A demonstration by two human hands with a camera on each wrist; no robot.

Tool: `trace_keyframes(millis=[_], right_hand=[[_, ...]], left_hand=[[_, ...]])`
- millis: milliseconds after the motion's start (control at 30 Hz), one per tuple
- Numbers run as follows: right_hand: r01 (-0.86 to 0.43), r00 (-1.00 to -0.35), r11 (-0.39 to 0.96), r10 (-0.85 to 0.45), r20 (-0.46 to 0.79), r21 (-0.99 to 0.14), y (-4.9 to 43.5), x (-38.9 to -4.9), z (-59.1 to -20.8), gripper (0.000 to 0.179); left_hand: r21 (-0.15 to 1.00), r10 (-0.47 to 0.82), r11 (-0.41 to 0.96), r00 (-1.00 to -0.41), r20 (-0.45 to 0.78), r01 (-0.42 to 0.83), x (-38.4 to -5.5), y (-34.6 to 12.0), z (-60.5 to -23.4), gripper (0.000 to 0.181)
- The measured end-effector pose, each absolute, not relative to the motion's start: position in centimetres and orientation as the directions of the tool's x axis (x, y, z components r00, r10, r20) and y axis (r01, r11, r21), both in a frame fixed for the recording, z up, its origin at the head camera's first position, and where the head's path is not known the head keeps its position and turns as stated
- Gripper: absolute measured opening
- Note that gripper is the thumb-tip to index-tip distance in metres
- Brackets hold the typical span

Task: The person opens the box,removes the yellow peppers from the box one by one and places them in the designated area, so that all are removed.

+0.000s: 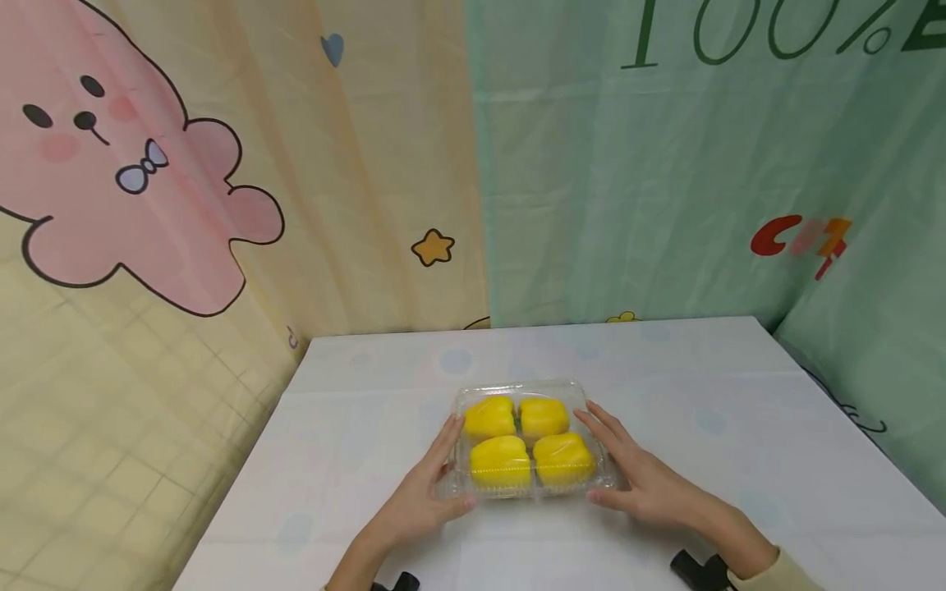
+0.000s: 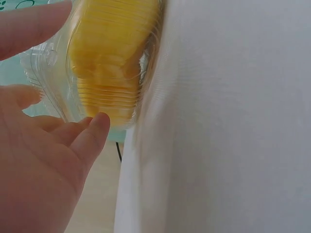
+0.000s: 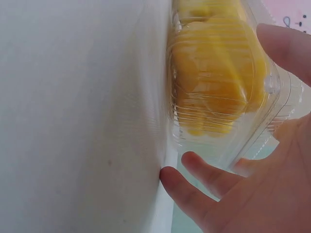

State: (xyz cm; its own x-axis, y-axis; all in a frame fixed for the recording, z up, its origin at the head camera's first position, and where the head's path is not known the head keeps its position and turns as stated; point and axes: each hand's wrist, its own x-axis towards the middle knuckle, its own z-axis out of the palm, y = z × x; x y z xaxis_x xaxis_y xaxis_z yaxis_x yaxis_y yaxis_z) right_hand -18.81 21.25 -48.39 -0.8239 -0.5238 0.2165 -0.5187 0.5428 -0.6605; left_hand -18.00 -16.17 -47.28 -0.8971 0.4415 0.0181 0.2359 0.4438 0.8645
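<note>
A clear plastic clamshell container (image 1: 523, 386) rests on the table, with several yellow bell peppers (image 1: 564, 460) inside; they look like whole peppers seen through the plastic. On its left side is my left hand (image 1: 424, 492), fingers fairly straight along the wall and thumb near the front corner. My right hand (image 1: 650, 484) flanks the right side in the same way, thumb by the front right corner. In the right wrist view the right fingers (image 3: 206, 177) are spread beside the container's ribbed wall. The left fingertips (image 2: 99, 124) lie at or close to the plastic in the left wrist view.
A white cloth with faint spots covers the table (image 1: 355, 443). Behind it hang a yellow curtain (image 1: 384, 148) and a green curtain (image 1: 591, 180). Black wrist mounts (image 1: 700, 570) show near the front edge of the view.
</note>
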Motion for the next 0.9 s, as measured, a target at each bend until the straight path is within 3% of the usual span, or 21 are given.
trace_keyframes(millis=[533, 900], right_hand=[[-0.397, -0.818, 0.441, -0.568, 0.091, -0.805, 21.53, -18.54, -48.12, 0.092], [-0.325, -0.804, 0.405, -0.595, 0.024, -0.855, 21.46, -18.77, -47.79, 0.087]], left_hand=[[0.921, 0.495, 0.314, -0.868, 0.048, 0.231, -17.96, -15.79, -47.55, 0.101], [0.924, 0.509, 0.323, -0.861, 0.011, 0.203, -17.99, -16.11, -47.67, 0.098]])
